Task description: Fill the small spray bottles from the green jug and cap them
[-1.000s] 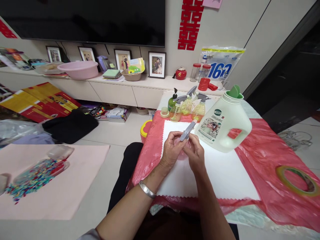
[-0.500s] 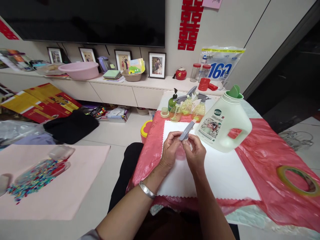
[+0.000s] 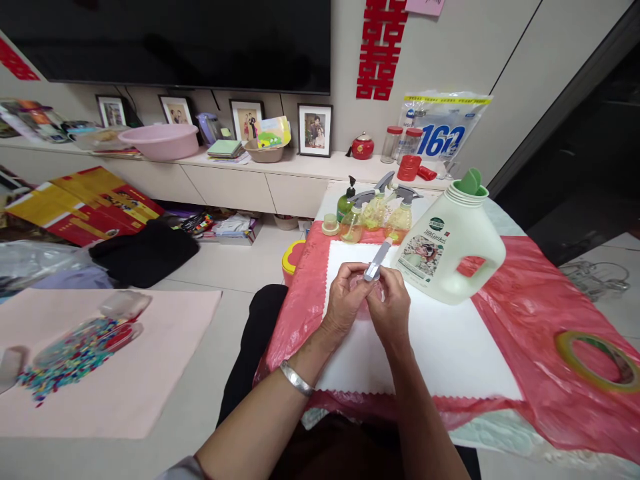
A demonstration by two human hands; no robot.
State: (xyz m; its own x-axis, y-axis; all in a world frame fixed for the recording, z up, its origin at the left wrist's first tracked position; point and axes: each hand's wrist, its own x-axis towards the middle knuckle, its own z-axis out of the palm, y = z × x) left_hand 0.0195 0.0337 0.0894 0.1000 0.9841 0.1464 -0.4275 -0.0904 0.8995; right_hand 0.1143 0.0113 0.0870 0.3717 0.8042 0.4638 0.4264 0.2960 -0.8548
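A small clear spray bottle with a grey trigger head (image 3: 381, 259) is between my hands, over a white sheet (image 3: 440, 353). My left hand (image 3: 343, 300) wraps its side, with the thumb just below the grey head. From the other side, my right hand (image 3: 393, 307) closes on it, fingers near the collar. My hands cover most of the bottle body. Just beyond stand several similar spray bottles (image 3: 351, 227) with yellowish liquid, and a green pump bottle (image 3: 345, 205). Right of my hands is a large pale green detergent jug (image 3: 470, 233) with a green spout.
Red plastic (image 3: 530, 287) covers the table, and a tape roll (image 3: 597, 361) lies at its right. A round pale cap (image 3: 330, 225) sits by the bottles. To the left, a pink sheet (image 3: 165, 360) bears colourful small pieces (image 3: 70, 367). A pink basin (image 3: 160, 141) stands on the cabinet.
The grey trigger head has turned a little between my fingers, so its top now faces me more. Both hands stay in nearly the same place, still gripping the bottle.
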